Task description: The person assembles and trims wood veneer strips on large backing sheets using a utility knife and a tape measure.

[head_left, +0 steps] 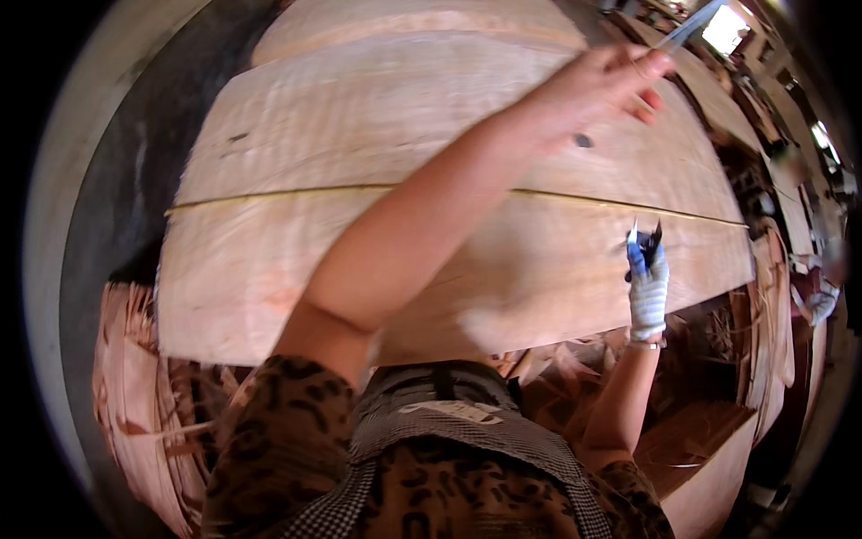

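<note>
A large sheet of pale wood veneer (341,108) lies in front of me, with a thin yellowish line (296,192) running across it from side to side. My bare left hand (620,81) is stretched over the sheet to the far right, its fingers closed on a thin pale strip (690,25) that points up and away. Motion blurs this hand a little. Lower down on the right, my right hand (648,292), in a white glove with blue fingertips, grips a small dark tool (645,241) with two pointed tips. The tips are just short of the yellowish line.
Another veneer sheet (413,18) lies beyond. Torn veneer scraps (575,364) lie along the near edge, and stacked veneer (135,386) stands at the left. At the far right, another person (817,292) is near more wood. A dark knot (583,141) marks the sheet.
</note>
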Demonstrator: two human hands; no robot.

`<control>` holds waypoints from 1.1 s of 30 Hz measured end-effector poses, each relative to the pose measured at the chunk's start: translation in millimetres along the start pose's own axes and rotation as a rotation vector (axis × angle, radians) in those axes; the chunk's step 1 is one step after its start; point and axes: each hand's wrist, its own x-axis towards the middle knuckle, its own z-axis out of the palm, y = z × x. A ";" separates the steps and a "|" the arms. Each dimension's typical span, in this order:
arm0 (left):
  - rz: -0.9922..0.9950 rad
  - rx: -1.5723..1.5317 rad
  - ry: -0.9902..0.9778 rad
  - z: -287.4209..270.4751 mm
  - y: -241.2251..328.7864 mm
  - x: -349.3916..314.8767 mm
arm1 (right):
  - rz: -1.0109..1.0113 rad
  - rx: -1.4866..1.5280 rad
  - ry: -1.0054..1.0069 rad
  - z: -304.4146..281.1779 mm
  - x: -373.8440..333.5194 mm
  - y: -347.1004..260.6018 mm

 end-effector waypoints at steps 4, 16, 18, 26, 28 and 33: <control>-0.440 -0.326 0.008 -42.3 -14.4 -68.3 | -0.087 0.221 -0.158 61.9 -75.6 23.3; -0.568 0.904 0.317 -133.1 -106.6 -392.5 | 0.632 0.115 -0.432 195.1 -169.9 105.3; -0.552 0.999 0.267 -130.6 -112.7 -394.7 | 0.592 0.058 -0.434 215.5 -155.4 122.6; -0.200 1.433 -0.267 -112.6 -161.4 -373.7 | 0.414 -0.221 -0.412 242.6 -146.4 197.4; -0.302 1.378 -0.301 -115.5 -169.0 -377.8 | 0.355 -0.322 -0.393 245.8 -150.3 196.6; -0.303 1.470 -0.317 -116.9 -151.9 -372.9 | 0.578 -0.153 -0.431 240.5 -145.5 178.3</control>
